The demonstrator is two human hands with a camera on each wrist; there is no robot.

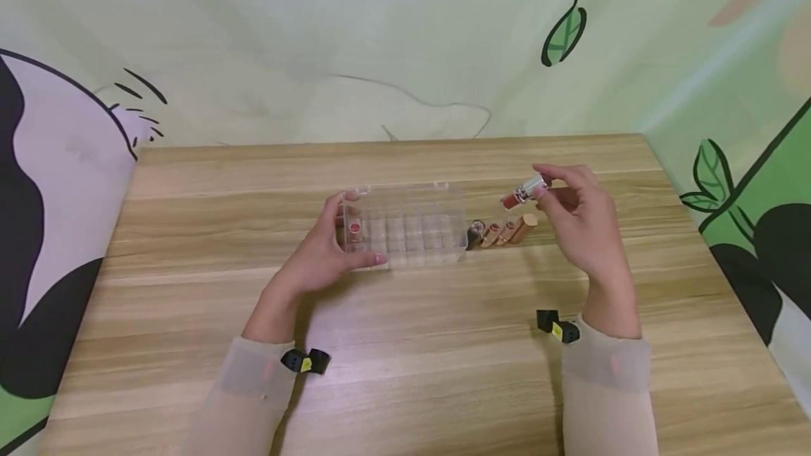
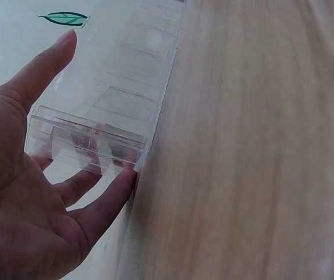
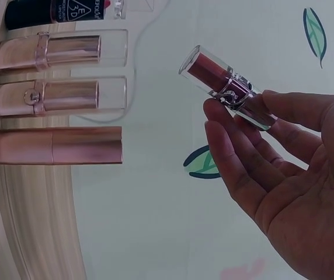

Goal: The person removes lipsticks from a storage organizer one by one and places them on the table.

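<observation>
A clear plastic lipstick organizer (image 1: 412, 227) with rows of compartments sits on the table. One lipstick (image 1: 355, 229) stands in its leftmost compartment, seen through the clear wall in the left wrist view. My left hand (image 1: 319, 245) holds the organizer's left end, thumb along the near side and fingers around the far corner. My right hand (image 1: 583, 220) pinches a lip gloss tube (image 3: 228, 87) with a clear end showing red and a silver end, tilted and raised off the table. Below it, a black lipstick (image 3: 56, 11), two clear-capped lipsticks (image 3: 62, 49) and a rose-gold tube (image 3: 59, 146) stand in a row.
The wood-grain table (image 1: 412, 343) meets a painted wall (image 1: 285, 41) behind and panels at both sides. The standing row of tubes is close beside the organizer's right end. Small black devices with yellow marks, like the wrist camera (image 1: 557, 328), are on both sleeves.
</observation>
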